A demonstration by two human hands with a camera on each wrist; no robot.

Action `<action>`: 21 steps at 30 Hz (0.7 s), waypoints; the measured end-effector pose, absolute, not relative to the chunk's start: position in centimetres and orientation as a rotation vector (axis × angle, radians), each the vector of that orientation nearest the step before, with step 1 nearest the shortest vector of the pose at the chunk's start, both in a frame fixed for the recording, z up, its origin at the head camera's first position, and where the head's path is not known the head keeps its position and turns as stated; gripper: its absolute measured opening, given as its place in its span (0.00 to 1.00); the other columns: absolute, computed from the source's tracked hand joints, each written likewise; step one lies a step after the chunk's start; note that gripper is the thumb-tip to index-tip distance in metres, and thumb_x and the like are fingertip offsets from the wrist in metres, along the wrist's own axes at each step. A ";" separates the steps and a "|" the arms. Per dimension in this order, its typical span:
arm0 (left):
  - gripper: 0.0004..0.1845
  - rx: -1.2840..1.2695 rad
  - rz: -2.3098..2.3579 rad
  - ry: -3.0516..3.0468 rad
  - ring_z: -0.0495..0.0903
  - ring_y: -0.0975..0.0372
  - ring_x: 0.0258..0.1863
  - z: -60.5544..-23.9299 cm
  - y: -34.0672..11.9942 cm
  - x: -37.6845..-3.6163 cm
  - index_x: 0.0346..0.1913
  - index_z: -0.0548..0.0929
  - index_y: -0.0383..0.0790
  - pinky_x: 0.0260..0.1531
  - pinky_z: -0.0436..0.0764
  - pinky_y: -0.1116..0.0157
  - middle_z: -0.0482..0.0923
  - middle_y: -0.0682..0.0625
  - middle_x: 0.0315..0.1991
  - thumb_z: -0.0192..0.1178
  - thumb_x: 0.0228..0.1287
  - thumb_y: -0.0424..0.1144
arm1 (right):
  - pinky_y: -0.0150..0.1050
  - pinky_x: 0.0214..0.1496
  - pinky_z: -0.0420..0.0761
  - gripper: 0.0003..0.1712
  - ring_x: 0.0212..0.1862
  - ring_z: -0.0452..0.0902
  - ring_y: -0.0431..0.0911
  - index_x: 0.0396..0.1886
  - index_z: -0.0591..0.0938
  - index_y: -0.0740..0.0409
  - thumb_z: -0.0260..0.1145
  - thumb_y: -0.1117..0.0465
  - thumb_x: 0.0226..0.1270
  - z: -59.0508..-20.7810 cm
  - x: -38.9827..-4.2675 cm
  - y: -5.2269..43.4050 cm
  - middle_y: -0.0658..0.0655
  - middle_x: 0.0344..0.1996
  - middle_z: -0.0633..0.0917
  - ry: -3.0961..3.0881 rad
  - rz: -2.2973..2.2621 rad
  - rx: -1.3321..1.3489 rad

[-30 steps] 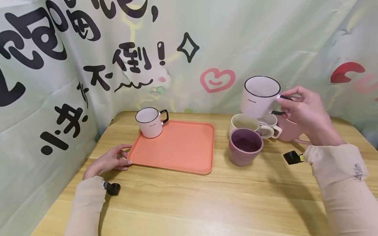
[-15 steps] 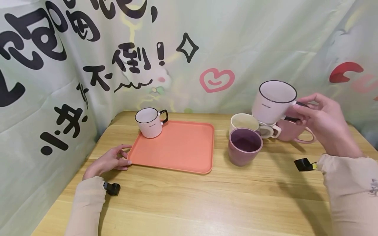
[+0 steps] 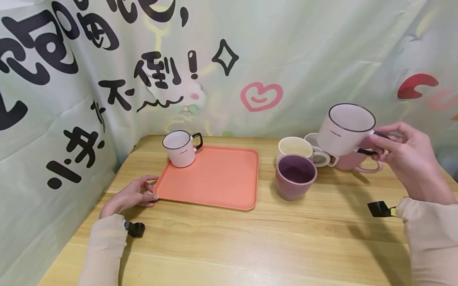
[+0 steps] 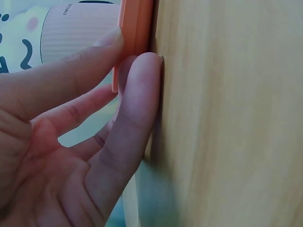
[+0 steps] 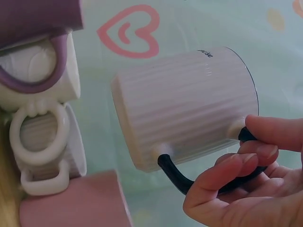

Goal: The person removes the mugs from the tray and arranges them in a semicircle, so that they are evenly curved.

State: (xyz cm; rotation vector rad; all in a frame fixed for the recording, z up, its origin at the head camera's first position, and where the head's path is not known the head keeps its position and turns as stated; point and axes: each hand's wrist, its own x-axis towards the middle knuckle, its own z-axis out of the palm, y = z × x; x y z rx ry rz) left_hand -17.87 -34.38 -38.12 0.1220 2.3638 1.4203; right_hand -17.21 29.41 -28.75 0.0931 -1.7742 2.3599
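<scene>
In the head view my right hand (image 3: 411, 149) holds a white, black-rimmed mug (image 3: 345, 129) by its black handle, in the air in front of the backdrop. The right wrist view shows the fingers curled round that handle (image 5: 177, 175) and the ribbed mug tilted in this view. At the left, my left hand (image 3: 130, 194) pinches the near left edge of an orange tray (image 3: 214, 182), thumb on the rim and fingers beneath, as the left wrist view shows. A matching white mug (image 3: 181, 153) stands upright at the tray's far left corner, its handle pointing right.
Right of the tray stand a purple cup (image 3: 294, 178), a cream mug (image 3: 293, 145) behind it, a white mug (image 5: 42, 156) and a pink mug (image 3: 352, 161), close together. The held mug overlaps the last two. A printed cloth (image 3: 304, 51) hangs behind the wooden table (image 3: 229, 246).
My right hand has carried the white mug to the right and lower, from over the cream mug to over the pink one. The left hand and tray stay put.
</scene>
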 end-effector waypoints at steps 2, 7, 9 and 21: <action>0.38 0.123 1.420 2.363 0.83 0.57 0.36 -38.2 -34.4 -17.8 0.75 0.53 0.23 0.37 0.89 0.61 0.68 0.37 0.45 0.61 0.68 0.23 | 0.35 0.24 0.78 0.08 0.27 0.72 0.46 0.44 0.79 0.62 0.62 0.76 0.71 -29.1 -17.1 29.7 0.55 0.31 0.85 -1.740 2.390 0.106; 0.38 0.131 1.426 2.360 0.83 0.57 0.36 -38.4 -34.3 -17.8 0.75 0.53 0.23 0.37 0.89 0.61 0.68 0.37 0.45 0.62 0.68 0.23 | 0.36 0.24 0.76 0.08 0.26 0.70 0.46 0.45 0.79 0.64 0.62 0.76 0.71 -29.8 -16.6 30.6 0.56 0.33 0.86 -1.716 2.379 0.114; 0.38 0.130 1.425 2.360 0.83 0.57 0.36 -38.5 -34.2 -17.9 0.75 0.54 0.23 0.37 0.89 0.61 0.69 0.37 0.45 0.62 0.68 0.23 | 0.35 0.25 0.78 0.08 0.26 0.70 0.46 0.45 0.80 0.64 0.62 0.76 0.71 -30.0 -16.3 31.0 0.55 0.34 0.86 -1.715 2.361 0.100; 0.38 0.126 1.437 2.353 0.83 0.57 0.37 -38.3 -34.3 -17.8 0.75 0.53 0.23 0.38 0.89 0.61 0.68 0.34 0.46 0.61 0.69 0.23 | 0.32 0.22 0.75 0.10 0.24 0.72 0.44 0.42 0.79 0.65 0.57 0.80 0.71 -30.4 -15.6 32.8 0.55 0.31 0.85 -1.547 2.343 0.173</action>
